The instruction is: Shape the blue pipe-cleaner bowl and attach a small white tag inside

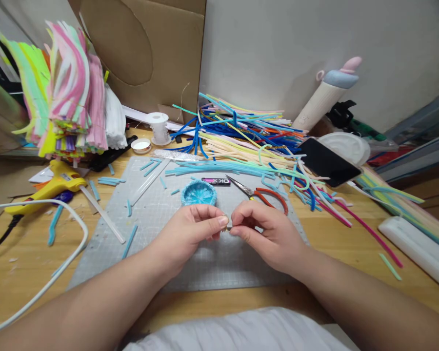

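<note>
Thumb and fingers of my left hand [199,226] are pinched together above the grey cutting mat [190,273]. My right hand [261,229] pinches close beside it, the fingertips of both nearly meeting. Between them is a tiny, pale gold-looking piece [226,229], mostly hidden, whose kind I cannot make out. Just beyond the left hand sits a small round blue bowl shape [199,192] with a fuzzy rim. Scissors [258,192] with red-orange handles lie past the right hand, their blades beside a black and pink labelled piece [215,181].
Blue pipe cleaners [212,168] lie across the mat's back, with a colourful pile [241,126] behind. A yellow glue gun [54,185] and a white cable [82,229] occupy the left. A phone [329,162], a bottle [324,92] and a white bar [417,248] stand or lie on the right.
</note>
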The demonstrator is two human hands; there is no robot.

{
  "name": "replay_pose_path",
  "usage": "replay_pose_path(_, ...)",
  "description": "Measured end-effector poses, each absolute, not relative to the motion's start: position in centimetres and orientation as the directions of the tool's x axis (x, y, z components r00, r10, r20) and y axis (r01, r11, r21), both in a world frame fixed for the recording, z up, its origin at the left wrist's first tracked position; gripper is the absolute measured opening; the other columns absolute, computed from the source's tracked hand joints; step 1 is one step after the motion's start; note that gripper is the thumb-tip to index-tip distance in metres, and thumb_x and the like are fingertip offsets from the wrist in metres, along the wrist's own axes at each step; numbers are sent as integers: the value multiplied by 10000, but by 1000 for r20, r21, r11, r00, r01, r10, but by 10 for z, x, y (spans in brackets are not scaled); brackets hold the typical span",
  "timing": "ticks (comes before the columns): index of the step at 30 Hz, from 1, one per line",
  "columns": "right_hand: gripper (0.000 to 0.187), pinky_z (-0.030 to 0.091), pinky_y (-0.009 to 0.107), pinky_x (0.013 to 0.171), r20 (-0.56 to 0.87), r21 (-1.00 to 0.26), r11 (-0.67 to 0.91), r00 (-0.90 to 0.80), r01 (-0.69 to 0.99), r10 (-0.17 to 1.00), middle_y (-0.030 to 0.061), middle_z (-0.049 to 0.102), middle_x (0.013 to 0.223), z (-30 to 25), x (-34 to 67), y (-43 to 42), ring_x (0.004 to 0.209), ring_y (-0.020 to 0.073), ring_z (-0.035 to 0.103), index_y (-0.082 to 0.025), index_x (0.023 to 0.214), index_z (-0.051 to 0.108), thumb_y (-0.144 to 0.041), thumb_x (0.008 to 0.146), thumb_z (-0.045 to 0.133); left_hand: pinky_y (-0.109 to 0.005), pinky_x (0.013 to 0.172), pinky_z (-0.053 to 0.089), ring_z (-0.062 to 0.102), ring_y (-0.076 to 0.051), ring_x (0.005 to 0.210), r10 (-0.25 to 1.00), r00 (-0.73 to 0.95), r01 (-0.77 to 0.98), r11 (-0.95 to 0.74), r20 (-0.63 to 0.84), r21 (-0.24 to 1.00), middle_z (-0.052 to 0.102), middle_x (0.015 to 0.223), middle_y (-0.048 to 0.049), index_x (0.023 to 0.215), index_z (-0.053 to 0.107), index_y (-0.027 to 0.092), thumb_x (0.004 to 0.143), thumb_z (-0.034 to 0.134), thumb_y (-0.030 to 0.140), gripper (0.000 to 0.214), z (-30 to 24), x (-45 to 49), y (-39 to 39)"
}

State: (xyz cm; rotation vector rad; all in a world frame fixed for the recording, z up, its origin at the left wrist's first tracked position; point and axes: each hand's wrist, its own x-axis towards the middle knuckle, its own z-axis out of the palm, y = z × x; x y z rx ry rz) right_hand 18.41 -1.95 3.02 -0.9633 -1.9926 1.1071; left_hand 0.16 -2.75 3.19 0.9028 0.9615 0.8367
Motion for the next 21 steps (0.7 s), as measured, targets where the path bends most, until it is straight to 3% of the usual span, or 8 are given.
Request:
replay_pose_path(7,97,401,239,529,66,-969,175,-504,172,861,2,568,690,33,183,-17,599,116,482,-183,772,561,-245,814,622,-238,557,307,408,-94,537,860,402,-194,416,-315,888,534,569,30,639,663,157,659,757,331,198,31,2,-28)
replay_pose_path(15,81,391,242,521,93,-928,243,-458,281,884,0,574,688,33,182,-19,588,113,484,-183,778,584,-244,809,628,-235,543,298,399,-92,526,858,399,-192,424,-325,885,525,554,30,636,661,157,660,755,329,198,31,2,-29)
replay_pose_path(21,97,426,225,511,102,-947,216,-411,240,906,-1,577,684,33,186,-14,581,105,514,-179,811,578,-262,819,628,-241,532,279,387,-98,524,852,392,-194,445,-347,874,505,540,26,619,651,159,661,749,348,217,33,2,-28)
